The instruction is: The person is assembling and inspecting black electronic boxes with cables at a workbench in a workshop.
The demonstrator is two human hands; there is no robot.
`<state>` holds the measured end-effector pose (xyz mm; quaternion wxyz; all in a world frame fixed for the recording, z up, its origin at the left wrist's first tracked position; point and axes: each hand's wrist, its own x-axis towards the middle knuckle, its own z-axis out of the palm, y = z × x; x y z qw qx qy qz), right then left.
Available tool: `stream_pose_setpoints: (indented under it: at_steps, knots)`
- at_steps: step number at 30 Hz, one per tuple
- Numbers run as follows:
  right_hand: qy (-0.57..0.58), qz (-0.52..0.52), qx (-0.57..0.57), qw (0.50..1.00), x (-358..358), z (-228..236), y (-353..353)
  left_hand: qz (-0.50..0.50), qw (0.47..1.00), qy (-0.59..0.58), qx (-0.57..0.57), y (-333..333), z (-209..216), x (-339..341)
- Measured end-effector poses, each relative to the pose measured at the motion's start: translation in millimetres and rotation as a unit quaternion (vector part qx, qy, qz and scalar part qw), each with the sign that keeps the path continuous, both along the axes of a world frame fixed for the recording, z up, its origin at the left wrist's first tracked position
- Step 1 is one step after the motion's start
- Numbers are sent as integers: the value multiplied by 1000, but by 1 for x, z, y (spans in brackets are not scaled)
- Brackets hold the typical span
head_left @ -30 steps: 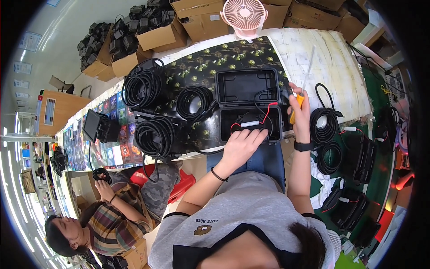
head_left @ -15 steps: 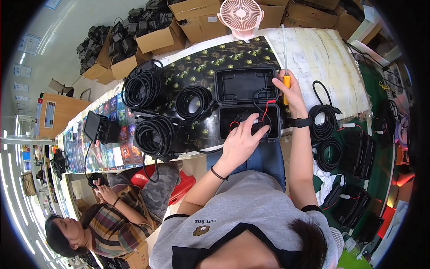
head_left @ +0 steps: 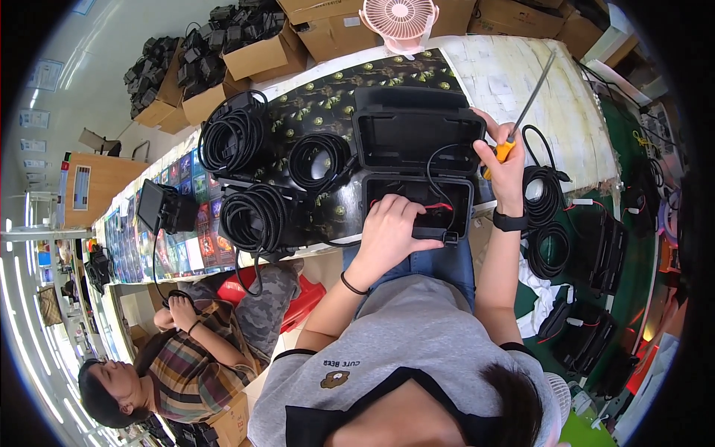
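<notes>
From where I stand, the person's left hand [head_left: 392,229] reaches over the near side of an open black box [head_left: 472,203], the fingers bent down inside it and the thumb spread apart from them along the front rim. The fingertips are out of my sight, so I can't tell whether they grip anything.

The right hand [head_left: 509,177] is closed round the yellow handle of a screwdriver [head_left: 506,148], its shaft slanting up and away to the right. That same hand is at the right edge of the tilted-back lid [head_left: 387,139], apparently steadying it.

The box sits on the table's near edge, directly under the left fingers and just left of the right hand. A red wire [head_left: 439,206] lies inside, just right of those fingers, and a black cable [head_left: 427,170] arcs from the lid down into the box.

To me it looks like the wiring is being tucked in; any closing of the lid would call for both leads to lie clear of the rim.

Farther out, coiled cables [head_left: 320,162] rest to the left, and a pink fan [head_left: 400,16] stands at the far edge.
</notes>
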<state>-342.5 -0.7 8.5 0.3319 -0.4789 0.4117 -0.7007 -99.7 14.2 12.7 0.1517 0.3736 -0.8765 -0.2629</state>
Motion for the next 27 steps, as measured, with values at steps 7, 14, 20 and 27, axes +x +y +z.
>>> stream_pose_setpoints:
  at_steps: [7, 14, 20, 27]
  knots:
    - [10, -3, 44, 999, 5, 10, 9, -27, 986, 20, -164, 0, -7, 2]
    - [41, -46, 26, 998, 6, 3, 10, 103, 945, 101, -292, 6, -26, 32]
    - [32, -44, 24, 998, 12, -2, 10, 74, 941, 121, -307, 5, -23, 44]
    - [16, -53, 40, 998, 20, -3, 10, -8, 987, 132, -87, 29, 0, -21]
